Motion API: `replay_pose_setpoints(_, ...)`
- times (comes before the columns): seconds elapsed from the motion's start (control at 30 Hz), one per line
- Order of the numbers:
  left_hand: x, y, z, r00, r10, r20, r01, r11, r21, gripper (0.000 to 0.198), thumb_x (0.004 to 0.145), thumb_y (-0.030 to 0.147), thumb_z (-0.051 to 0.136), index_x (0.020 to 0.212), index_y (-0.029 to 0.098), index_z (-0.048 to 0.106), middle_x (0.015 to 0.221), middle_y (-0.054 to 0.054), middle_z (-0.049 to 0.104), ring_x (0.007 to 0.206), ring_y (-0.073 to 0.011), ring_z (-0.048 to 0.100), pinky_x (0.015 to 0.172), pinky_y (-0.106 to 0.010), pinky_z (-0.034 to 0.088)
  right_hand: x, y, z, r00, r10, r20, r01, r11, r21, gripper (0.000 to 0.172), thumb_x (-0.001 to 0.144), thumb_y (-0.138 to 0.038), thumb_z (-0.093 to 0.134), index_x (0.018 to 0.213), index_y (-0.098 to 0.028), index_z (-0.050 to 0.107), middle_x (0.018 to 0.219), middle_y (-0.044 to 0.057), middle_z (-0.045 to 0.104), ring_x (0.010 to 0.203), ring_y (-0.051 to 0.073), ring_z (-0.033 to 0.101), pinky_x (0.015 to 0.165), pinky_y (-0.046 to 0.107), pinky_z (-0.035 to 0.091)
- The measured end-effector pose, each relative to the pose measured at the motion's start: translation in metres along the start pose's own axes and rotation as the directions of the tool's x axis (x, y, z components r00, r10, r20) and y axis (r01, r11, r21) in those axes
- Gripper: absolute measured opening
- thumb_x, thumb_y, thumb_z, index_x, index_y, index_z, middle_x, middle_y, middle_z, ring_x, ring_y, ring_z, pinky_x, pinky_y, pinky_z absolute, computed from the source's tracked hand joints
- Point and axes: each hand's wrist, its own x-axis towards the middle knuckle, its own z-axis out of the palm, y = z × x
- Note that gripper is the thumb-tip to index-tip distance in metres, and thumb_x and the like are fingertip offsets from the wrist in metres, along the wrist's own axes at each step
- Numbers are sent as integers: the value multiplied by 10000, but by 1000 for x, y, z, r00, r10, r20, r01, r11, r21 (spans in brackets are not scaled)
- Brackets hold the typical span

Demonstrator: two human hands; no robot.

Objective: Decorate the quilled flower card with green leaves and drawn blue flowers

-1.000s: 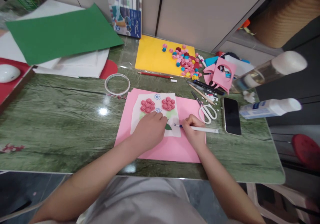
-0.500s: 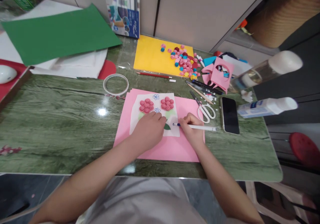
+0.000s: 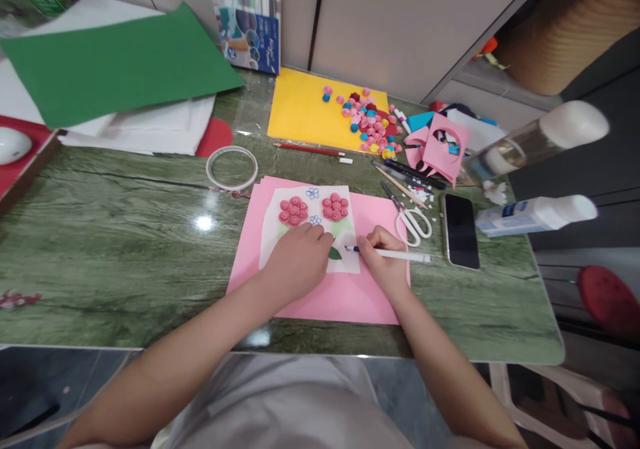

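My right hand (image 3: 385, 261) is closed around a white marker (image 3: 405, 255), whose dark tip touches the right part of a white paper (image 3: 270, 235). Resting over the lower middle of that paper is my left hand (image 3: 303, 259), palm down; its fingers are bent and close together, and whether they grip anything is hidden. Two pink paper flowers (image 3: 335, 207) and small blue drawn flowers (image 3: 313, 193) are on the white paper. A green leaf (image 3: 335, 253) shows beside my left fingertips. Pink sheets (image 3: 320, 305) lie under the white paper.
White-handled scissors (image 3: 413, 225) and a phone (image 3: 461, 231) lie to the right. Behind are a tape roll (image 3: 232, 187), a yellow sheet (image 3: 300, 115) with rolled paper pieces, pencils and pink scraps (image 3: 447, 149). Bottles (image 3: 537, 215) stand at the right, green paper (image 3: 125, 62) at back left.
The marker tip has shifted very slightly on the white paper. My left hand looks unmoved.
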Motion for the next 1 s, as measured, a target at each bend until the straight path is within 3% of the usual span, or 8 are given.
replay_pose_setpoints(0.23, 0, 0, 0, 1000, -1, -13, 1, 1000, 7, 179, 856, 139, 390, 818, 138, 565, 798, -78, 570, 789, -215, 518, 704, -341, 413, 1, 0, 0, 998, 34, -55, -32, 999, 41, 315, 780, -236, 562, 530, -195, 376, 493, -62, 361, 477, 86, 335, 465, 228, 283)
replay_pose_setpoints(1.0, 1, 1, -1, 1000, -3, 0, 3, 1000, -3, 160, 841, 119, 408, 814, 137, 565, 793, -78, 567, 782, -211, 522, 710, -339, 418, 0, -1, 1, 998, -12, -58, 12, 1000, -6, 308, 772, -194, 536, 527, -200, 349, 493, -64, 332, 475, 85, 310, 469, 238, 265)
